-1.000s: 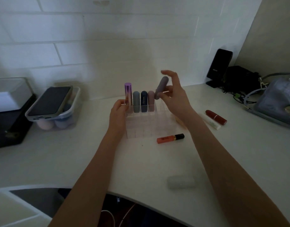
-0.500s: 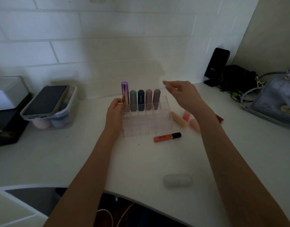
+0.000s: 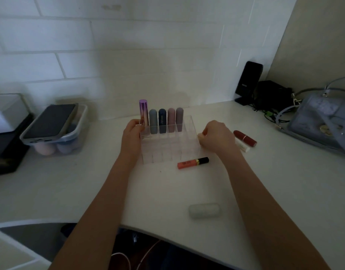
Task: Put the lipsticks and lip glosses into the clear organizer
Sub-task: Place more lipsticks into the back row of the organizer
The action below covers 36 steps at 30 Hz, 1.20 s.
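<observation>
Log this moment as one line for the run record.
stage: next pickup | left hand: steadies clear plastic organizer | right hand: closing on pale tube | slotted: five tubes, back row

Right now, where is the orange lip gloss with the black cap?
The orange lip gloss lies flat on the counter, just before the clear organizer's front right corner.

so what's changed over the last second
The right hand slotted the mauve lipstick into the clear organizer's back row, let go, then dropped to the counter, closing on a pale tube. The left hand kept steadying the organizer; the orange lip gloss stayed put.
</observation>
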### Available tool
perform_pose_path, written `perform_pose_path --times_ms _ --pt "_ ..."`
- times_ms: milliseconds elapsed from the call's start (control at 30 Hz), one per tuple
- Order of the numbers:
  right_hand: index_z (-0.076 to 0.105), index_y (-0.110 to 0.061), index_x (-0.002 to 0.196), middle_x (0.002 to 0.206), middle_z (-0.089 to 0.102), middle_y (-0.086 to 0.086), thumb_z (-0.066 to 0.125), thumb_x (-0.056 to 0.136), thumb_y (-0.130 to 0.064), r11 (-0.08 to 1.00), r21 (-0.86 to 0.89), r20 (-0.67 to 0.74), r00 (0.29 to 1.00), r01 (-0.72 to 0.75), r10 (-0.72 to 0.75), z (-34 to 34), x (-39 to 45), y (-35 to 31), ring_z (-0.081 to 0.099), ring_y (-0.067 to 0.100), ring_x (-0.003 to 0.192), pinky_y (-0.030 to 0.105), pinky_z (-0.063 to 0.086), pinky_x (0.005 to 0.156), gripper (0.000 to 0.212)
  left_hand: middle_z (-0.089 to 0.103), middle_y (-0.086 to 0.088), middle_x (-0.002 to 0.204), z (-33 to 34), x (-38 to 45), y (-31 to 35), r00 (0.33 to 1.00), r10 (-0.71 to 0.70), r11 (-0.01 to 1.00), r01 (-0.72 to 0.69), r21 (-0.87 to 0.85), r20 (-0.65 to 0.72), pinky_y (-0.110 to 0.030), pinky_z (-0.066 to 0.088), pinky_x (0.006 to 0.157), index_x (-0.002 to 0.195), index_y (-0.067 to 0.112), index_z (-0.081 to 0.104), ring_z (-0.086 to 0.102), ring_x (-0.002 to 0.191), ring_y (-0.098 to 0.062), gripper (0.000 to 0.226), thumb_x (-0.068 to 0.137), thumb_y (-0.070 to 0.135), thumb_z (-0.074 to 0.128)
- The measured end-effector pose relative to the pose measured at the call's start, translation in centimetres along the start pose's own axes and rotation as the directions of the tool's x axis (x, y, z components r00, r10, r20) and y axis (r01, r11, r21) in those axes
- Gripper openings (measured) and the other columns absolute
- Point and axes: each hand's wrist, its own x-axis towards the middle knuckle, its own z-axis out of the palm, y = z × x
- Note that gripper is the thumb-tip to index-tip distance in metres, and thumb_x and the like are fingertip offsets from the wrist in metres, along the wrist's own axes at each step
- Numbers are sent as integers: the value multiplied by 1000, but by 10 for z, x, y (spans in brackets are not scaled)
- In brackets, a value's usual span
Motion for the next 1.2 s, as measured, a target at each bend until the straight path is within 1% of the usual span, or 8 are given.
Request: perform_pose_path --times_ms 67,167,267,400,700,867,1000,1200 --pt "69 -12 94 84 69 6 63 85 -33 980 201 -14 1000 7 -4 -10 -2 0 63 17 67 30 51 58 24 59 -6 84 1 1 0 1000 -6 1000 6 -4 -5 -36 40 78 78 18 60 53 85 -22 20 86 7 44" --pt "68 -19 103 90 72 2 66 85 -34 832 555 111 992 -8 -65 -27 -2 7 65 11 66 27 50 55 23 59 -5 84 1 1 1 1000 -1 1000 1 0 -5 -35 40 77 78 18 59 53 85 -22 22 88 6 43" --pt "63 -11 121 104 73 3 61 92 -21 777 628 245 956 -32 -159 -27 3 16 69 11 88 21 49 66 31 58 -2 80 1 1 1 1000 -3 1000 3 -4 -8 -34 40 74 78 18 59 52 83 -20 24 88 4 42" --pt "56 -10 130 110 72 6 51 97 -10 625 771 299 935 -119 -191 -18 5 22 67 18 103 31 54 86 33 57 -2 79 1 1 1 1000 3 1000 -3 13 -9 -33 39 72 77 18 58 51 81 -19 24 88 4 42" --pt "60 -23 124 111 70 3 46 99 -8 416 907 190 945 -66 -265 -26 2 19 67 16 103 30 55 84 33 56 0 78 3 -3 7 1000 3 1000 -3 -5 -12 -21 40 64 78 17 57 51 72 -10 26 89 2 40" --pt "60 -21 111 108 67 5 61 91 -10 305 952 48 985 6 -167 -24 -1 8 65 16 100 24 56 72 23 59 -2 80 2 -2 5 1000 -19 1000 19 -24 -15 -28 41 68 79 18 59 53 76 -15 25 89 4 42" --pt "53 -24 96 101 64 4 66 87 -9 301 951 -41 991 77 -127 -22 -2 2 66 16 92 25 55 69 22 59 -2 81 2 -3 6 1000 -19 1000 19 -19 -17 -26 42 67 79 18 59 54 75 -14 24 89 5 42" --pt "58 -19 114 110 62 11 60 92 -7 211 967 -114 982 145 -153 -21 -2 -3 65 18 101 28 57 78 25 58 -1 81 2 -3 5 1000 -24 999 24 -24 -9 -27 41 67 80 18 59 53 76 -15 24 89 5 41"
